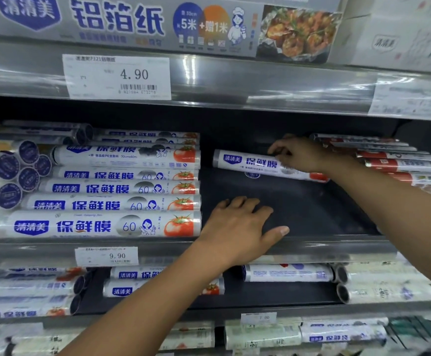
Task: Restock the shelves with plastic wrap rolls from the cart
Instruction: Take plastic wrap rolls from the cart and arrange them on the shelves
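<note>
Where the right hand grips, the roll has its label hidden.

White plastic wrap roll lies sideways, far back on the dark shelf.

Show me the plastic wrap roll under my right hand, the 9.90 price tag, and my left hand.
plastic wrap roll (250, 163): head view, the blue lettering on its label.
9.90 price tag (106, 256): head view, middle of the tag.
left hand (237, 224): head view, back of the hand.
</note>
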